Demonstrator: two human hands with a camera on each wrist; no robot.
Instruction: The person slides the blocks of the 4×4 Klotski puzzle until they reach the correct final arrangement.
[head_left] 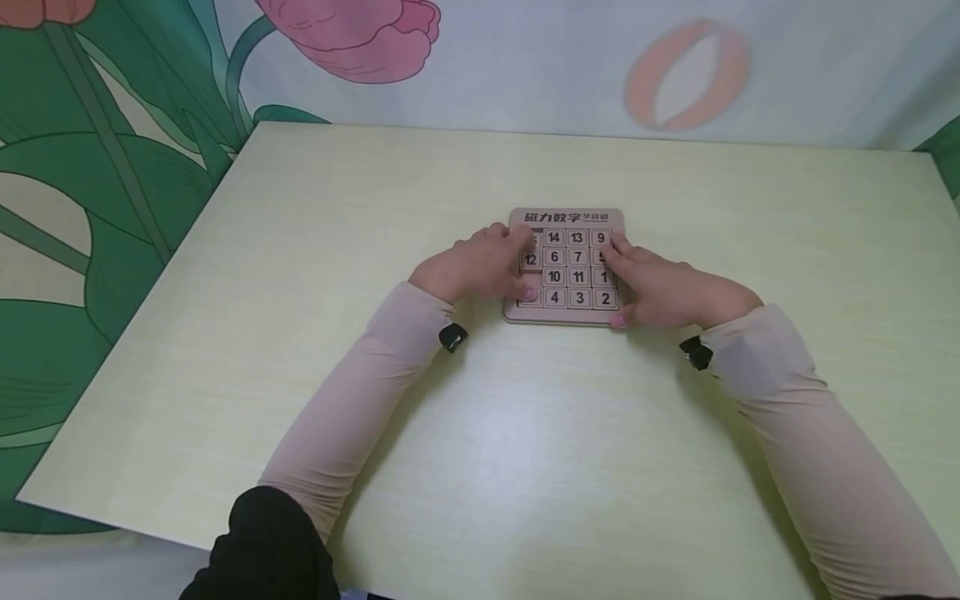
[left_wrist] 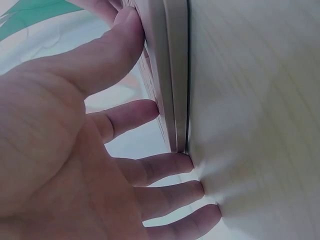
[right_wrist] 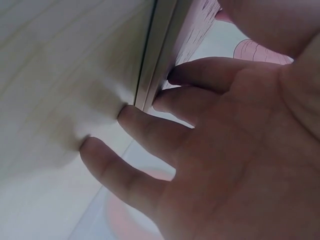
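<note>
A number sliding puzzle (head_left: 573, 317), pale with square numbered tiles, lies flat on the table. My left hand (head_left: 480, 265) is at its left side. The thumb touches the lower-left tile and the index finger the top-left one, covering part of both numbers. A gap in the left column shows below the 12 tile. In the left wrist view, the other fingers (left_wrist: 170, 200) are fairly straight, tips on the tabletop. My right hand (head_left: 663, 283) lies along the right edge, thumb by the lower-right corner, a finger over a right-column tile. The right wrist view shows two fingers (right_wrist: 150, 127) reaching to the tabletop.
The pale table (head_left: 525, 467) extends around the puzzle on all sides. Behind it hangs a backdrop (head_left: 525, 75) printed with flowers and leaves. A small black device (head_left: 453, 337) sits at the left wrist and another black device (head_left: 697, 353) at the right.
</note>
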